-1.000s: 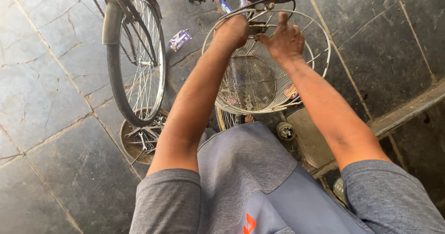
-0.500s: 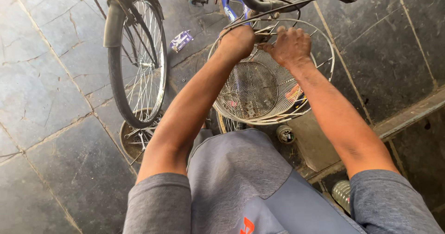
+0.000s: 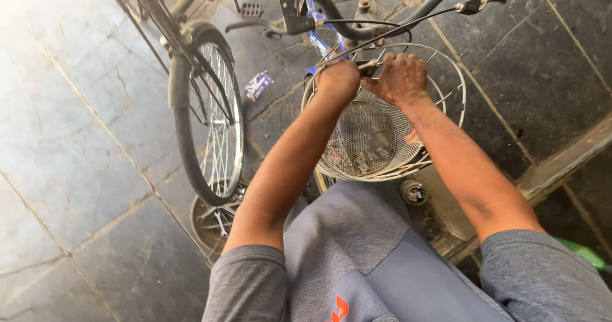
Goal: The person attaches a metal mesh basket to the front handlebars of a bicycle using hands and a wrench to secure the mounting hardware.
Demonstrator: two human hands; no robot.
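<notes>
Both my hands up at far rim of wire basket [image 3: 366,137] — left hand [image 3: 339,80] fisted, right hand [image 3: 401,78] curled over fitting. Grip contents hidden, can't tell. Steady basket under handlebar [image 3: 331,9] — small turns.

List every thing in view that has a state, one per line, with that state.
left hand: closed on the far rim of the wire basket
right hand: closed on the same rim, beside the left
wire basket: mounted at the handlebar, small bits in its bottom
handlebar: turned across the top of the view
bicycle wheel: upright on the stone floor
wrapper: lying flat on the floor
</notes>
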